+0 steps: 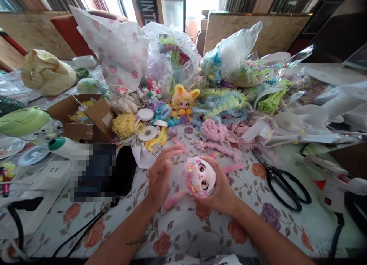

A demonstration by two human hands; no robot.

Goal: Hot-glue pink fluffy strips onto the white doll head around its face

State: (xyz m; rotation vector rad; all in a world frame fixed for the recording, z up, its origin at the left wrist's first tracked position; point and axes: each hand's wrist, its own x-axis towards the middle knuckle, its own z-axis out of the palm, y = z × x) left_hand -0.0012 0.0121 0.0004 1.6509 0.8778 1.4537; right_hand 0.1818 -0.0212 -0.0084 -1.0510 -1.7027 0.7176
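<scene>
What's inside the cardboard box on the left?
Some yellow pieces show in the open cardboard box; its sides hide whatever lies deeper, so that can't be seen.

Legible text: "R-INTE", fragment | Bearer: dark upright panel [146, 7], background | Lettering: white capitals, turned sideways, running out of view at top | Separator mark: hyphen or dot, indeterminate

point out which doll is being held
The pink doll: the right hand grips its round, face-up head. The yellow doll, with its tall yellow ears, stands farther back, untouched.
</scene>
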